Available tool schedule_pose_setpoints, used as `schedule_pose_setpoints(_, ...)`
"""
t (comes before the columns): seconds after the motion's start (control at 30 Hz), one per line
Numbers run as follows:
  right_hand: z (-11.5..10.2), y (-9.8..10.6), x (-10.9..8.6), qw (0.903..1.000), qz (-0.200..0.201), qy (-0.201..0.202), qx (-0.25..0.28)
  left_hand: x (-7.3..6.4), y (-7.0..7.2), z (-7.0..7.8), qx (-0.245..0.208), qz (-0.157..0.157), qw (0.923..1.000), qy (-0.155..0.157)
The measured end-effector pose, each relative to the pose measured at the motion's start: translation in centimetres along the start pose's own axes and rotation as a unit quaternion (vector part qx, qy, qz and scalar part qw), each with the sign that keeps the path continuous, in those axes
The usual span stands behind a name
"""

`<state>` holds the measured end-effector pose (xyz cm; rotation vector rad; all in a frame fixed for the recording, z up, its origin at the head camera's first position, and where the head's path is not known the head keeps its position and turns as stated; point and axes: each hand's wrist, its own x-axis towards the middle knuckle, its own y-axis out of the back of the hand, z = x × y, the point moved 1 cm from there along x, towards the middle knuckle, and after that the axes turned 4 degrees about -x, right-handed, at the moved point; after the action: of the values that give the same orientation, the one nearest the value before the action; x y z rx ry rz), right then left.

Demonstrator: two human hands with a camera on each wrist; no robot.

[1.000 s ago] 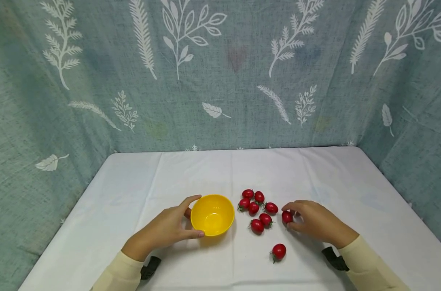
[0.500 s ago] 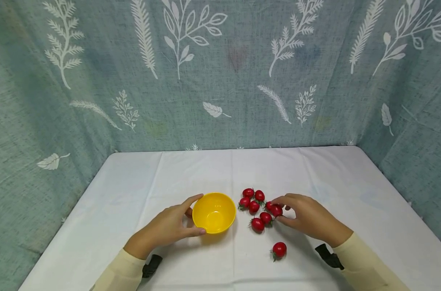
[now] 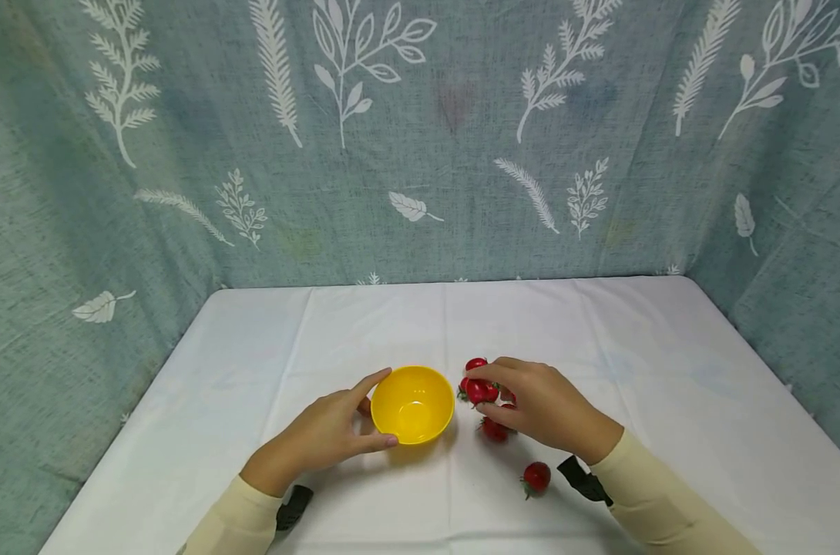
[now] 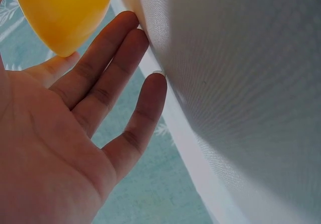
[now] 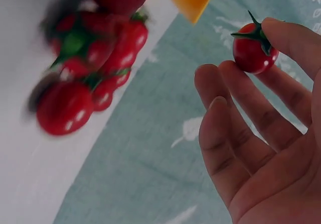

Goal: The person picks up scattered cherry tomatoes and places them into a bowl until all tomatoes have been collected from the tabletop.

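Observation:
My left hand (image 3: pixel 323 432) holds a small yellow bowl (image 3: pixel 414 385) at its left side, thumb at the near rim and index finger at the far rim. In the left wrist view the bowl (image 4: pixel 65 13) shows only in part, and the other fingers (image 4: pixel 108 88) stretch out below it. My right hand (image 3: pixel 548 405) pinches a cherry tomato (image 5: pixel 253 56) with a green stem between thumb and fingertips, above the other tomatoes and right of the bowl. Several cherry tomatoes (image 3: pixel 494 429) lie in a group under that hand, partly hidden by it. The bowl's inside shows no tomato.
A single cherry tomato (image 3: pixel 536 478) lies apart, closer to the front. White cloth (image 3: pixel 364 324) covers the table. Green-grey curtains (image 3: pixel 420 154) with white leaf prints stand behind it and on both sides.
My right hand has moved left with the pinched tomato, from the right of the group to above it, nearer the bowl. The left hand and bowl have hardly shifted.

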<state>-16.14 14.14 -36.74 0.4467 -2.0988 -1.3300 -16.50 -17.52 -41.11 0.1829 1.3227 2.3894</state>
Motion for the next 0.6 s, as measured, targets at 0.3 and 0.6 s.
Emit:
schedule_pose_setpoints(0.3,-2.2,-1.5,1.7,0.9999,-0.005,0.008,-0.006,0.1,-0.2,-0.2,-0.006,-0.004,1.0000,0.002)
schedule_pose_setpoints(0.6,-3.7,-2.7,2.9,0.9999,-0.010,-0.008,-0.009,0.1,0.0,-0.1,-0.005,-0.004,1.0000,-0.002)
